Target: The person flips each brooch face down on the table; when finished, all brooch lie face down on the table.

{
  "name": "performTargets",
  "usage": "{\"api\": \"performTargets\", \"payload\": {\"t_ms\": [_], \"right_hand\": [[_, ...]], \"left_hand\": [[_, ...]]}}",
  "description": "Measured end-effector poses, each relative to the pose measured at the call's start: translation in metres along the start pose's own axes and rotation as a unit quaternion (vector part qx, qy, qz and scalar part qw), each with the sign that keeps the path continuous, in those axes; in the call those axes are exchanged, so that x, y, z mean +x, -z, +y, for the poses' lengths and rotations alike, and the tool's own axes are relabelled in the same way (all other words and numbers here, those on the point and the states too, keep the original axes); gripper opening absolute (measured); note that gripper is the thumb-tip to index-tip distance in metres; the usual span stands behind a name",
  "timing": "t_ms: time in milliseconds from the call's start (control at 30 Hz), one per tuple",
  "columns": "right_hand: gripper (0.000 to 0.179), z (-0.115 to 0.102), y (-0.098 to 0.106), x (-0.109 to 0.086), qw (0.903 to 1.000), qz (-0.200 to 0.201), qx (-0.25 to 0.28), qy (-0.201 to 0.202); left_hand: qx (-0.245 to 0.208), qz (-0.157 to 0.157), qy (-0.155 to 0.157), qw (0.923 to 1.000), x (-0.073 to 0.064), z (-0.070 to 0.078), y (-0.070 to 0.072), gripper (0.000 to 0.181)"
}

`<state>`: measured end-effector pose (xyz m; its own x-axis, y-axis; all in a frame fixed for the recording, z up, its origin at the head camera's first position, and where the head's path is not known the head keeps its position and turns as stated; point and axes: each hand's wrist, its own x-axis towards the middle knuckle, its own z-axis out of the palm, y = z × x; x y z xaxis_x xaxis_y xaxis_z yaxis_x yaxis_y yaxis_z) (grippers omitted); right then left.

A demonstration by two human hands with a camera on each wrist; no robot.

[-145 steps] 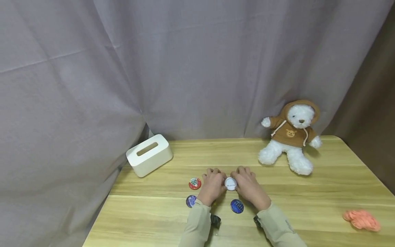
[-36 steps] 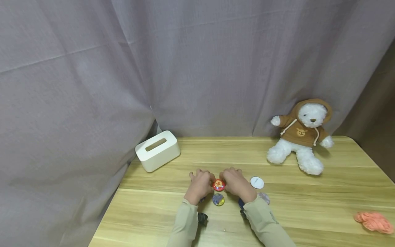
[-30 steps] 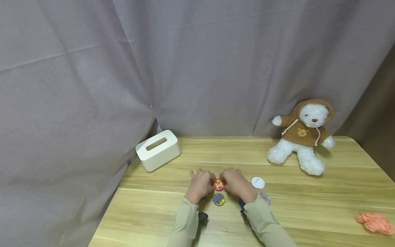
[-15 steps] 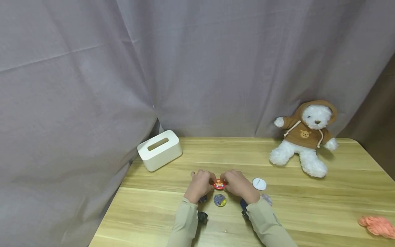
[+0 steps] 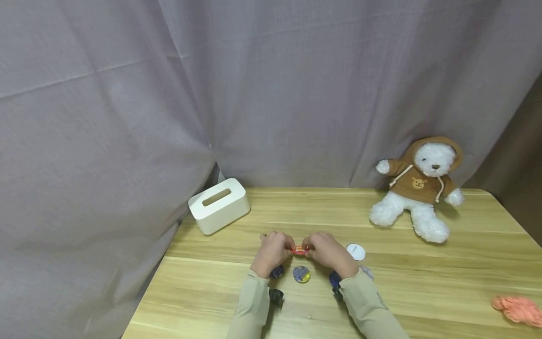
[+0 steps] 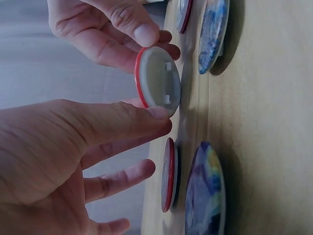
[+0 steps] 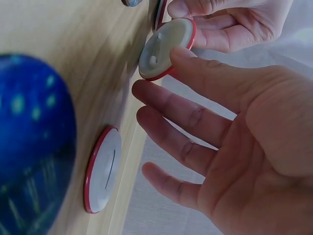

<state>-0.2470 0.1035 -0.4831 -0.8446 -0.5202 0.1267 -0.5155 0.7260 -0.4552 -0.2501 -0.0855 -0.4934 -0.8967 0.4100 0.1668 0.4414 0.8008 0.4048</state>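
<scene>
- red-rimmed badge (image 5: 299, 251): lower centre of the head view, tilted, pin back (image 6: 156, 81) toward both wrist views
- left hand (image 5: 273, 252), right hand (image 5: 330, 255) equally near, fingers (image 7: 181, 107) pinching opposite edges
- contact with bench (image 5: 190, 292) unclear

Red badge (image 5: 299, 251) print illegible in head view, blue badge (image 7: 34, 142) part. past R-wrist view's L edge

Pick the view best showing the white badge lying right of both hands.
The right wrist: the white badge appears whole and close, its red rim and pin clear. The head view shows it small, the pin a faint mark. In the left wrist view, a red-rimmed badge cut by the top edge may be it.
</scene>
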Motion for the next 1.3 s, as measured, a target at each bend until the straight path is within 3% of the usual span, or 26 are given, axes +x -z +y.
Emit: {"api": "performTargets", "payload": {"t_ms": [567,900,1300], "right_hand": [[0.015,0.001,0.002,0.002,0.9991,0.037,0.007,-0.019],[0.018,0.000,0.000,0.001,0.9982,0.057,0.013,-0.015],[0.023,0.005,-0.007,0.000,0.9975,0.071,0.003,-0.003]], "left_hand": [[-0.005,0.045,-0.010,0.9989,0.003,0.003,0.001,0.008],[-0.018,0.048,-0.004,0.9987,0.003,0.003,-0.002,0.004],[0.011,0.060,0.011,0.9981,0.006,0.006,-0.011,0.017]]}}
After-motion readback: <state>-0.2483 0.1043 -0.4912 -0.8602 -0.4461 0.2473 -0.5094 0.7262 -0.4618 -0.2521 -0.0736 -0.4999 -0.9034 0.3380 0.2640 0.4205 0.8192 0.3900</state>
